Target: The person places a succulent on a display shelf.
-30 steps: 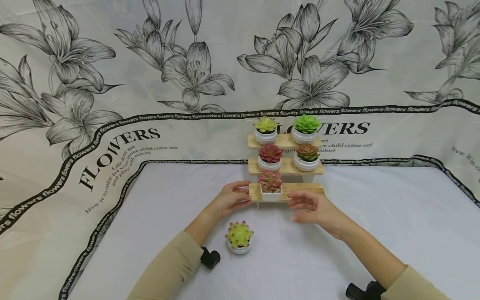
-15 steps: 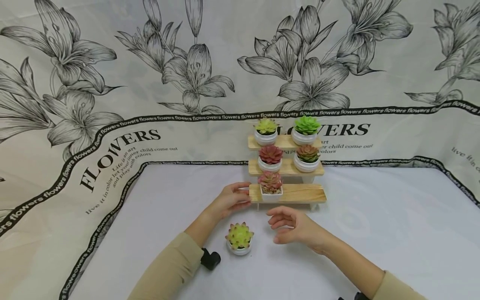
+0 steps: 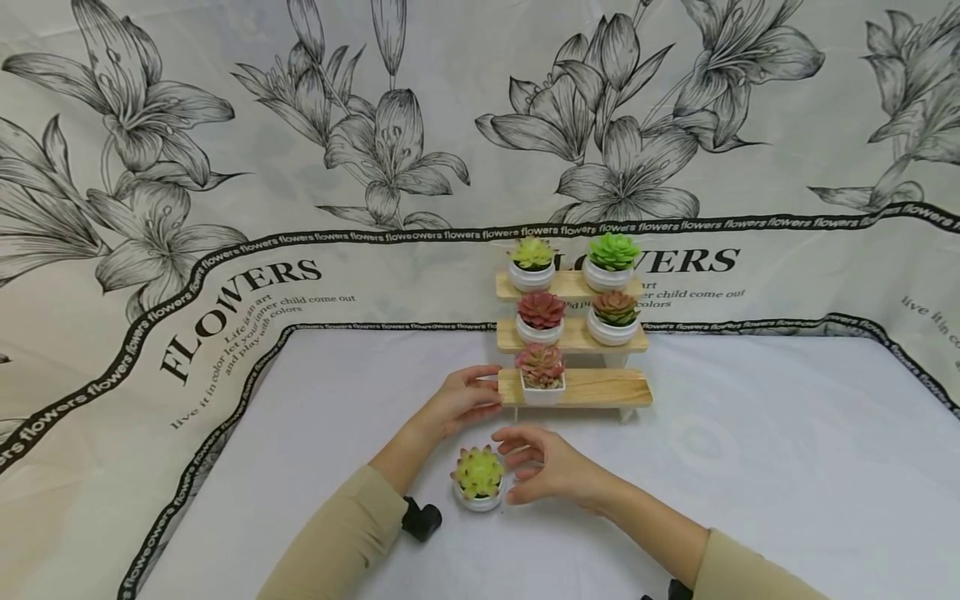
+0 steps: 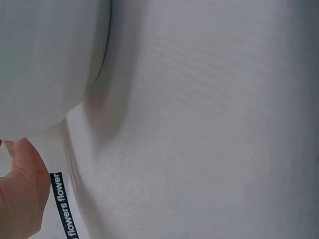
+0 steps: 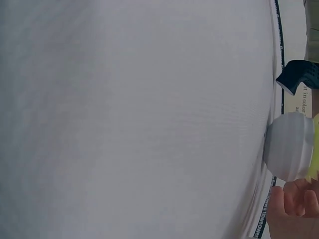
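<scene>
In the head view my left hand (image 3: 459,402) holds the left end of the lowest board of a three-tier wooden plant stand (image 3: 609,388). Its thumb (image 4: 29,162) shows beside a bit of wood in the left wrist view. My right hand (image 3: 553,468), fingers loosely bent and holding nothing, is just right of a yellow-green succulent with reddish tips (image 3: 478,473) in a round white pot on the table. The right wrist view shows that white pot (image 5: 289,147) close above the fingers; contact cannot be told. A pink succulent (image 3: 542,373) in a square white pot stands on the lowest board's left half.
On the middle board sit a dark red succulent (image 3: 541,315) and a reddish-green one (image 3: 615,315). The top board bears a yellow-green succulent (image 3: 532,260) and a bright green one (image 3: 612,260). A flower-printed cloth (image 3: 420,275) rises behind the white table covering (image 3: 765,467).
My right hand has moved left and toward me, from the right half of the lowest board to the yellow-green succulent on the table. The left hand stays at the stand.
</scene>
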Available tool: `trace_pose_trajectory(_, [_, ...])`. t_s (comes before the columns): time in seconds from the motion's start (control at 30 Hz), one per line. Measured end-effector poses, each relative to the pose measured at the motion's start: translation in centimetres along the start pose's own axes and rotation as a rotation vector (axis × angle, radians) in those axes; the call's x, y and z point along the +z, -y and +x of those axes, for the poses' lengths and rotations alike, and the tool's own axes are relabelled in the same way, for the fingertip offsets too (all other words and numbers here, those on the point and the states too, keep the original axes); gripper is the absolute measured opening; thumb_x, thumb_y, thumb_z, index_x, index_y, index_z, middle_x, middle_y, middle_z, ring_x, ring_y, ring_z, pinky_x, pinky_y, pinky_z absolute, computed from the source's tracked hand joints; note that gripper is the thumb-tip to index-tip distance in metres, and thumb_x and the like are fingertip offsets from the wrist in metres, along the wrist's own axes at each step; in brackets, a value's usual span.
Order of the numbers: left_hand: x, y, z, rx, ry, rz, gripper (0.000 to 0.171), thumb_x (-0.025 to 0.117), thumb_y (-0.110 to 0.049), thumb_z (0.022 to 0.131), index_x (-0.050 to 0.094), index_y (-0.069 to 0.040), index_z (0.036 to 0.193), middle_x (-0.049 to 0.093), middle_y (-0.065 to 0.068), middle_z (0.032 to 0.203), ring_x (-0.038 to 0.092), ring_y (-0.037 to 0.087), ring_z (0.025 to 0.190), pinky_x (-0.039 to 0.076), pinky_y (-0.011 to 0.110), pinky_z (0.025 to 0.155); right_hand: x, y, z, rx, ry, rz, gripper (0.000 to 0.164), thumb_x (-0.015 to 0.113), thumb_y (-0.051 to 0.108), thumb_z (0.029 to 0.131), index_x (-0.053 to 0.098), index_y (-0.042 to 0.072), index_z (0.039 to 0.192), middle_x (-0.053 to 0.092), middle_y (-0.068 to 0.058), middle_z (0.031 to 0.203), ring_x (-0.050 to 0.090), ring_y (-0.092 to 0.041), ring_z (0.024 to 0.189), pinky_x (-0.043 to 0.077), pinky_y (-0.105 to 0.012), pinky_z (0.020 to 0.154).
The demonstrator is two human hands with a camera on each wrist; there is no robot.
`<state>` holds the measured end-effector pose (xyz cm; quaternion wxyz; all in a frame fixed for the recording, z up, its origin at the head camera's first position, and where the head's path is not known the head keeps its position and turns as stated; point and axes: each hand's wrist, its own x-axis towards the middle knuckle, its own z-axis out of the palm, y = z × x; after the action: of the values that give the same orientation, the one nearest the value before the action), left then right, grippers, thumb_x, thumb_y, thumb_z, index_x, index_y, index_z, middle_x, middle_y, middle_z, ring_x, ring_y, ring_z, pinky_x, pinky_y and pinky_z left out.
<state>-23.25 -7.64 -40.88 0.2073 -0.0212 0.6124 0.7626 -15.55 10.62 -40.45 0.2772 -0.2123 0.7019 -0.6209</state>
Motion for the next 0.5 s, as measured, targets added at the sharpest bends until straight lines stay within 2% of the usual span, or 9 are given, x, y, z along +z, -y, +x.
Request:
trace_pose_trajectory(0.23, [0.0, 0.0, 0.0, -0.006, -0.016, 0.003, 0.05, 0.053, 0.013, 0.084, 0.046, 0.002, 0.132, 0.056, 0.011, 0.1, 0.059, 0.013, 0.077, 0.056, 0.027, 0.075, 0.9, -0.7, 0.8, -0.016, 0.006, -0.036, 0.072, 0.078, 0.0, 0.068, 0.043, -0.003, 0.131, 0.047, -0.014, 0.124, 0.047, -0.025, 0.107, 0.048, -0.037, 0.091])
trace_pose_trajectory(0.5, [0.0, -0.1, 0.1, -0.017, -0.017, 0.004, 0.05, 0.053, 0.013, 0.084, 0.047, 0.001, 0.133, 0.055, 0.01, 0.1, 0.059, 0.013, 0.078, 0.056, 0.028, 0.077, 1.5, -0.7, 1.4, -0.013, 0.012, -0.106, 0.068, 0.078, 0.003, 0.067, 0.048, 0.001, 0.128, 0.053, -0.007, 0.118, 0.048, -0.02, 0.101, 0.047, -0.03, 0.084])
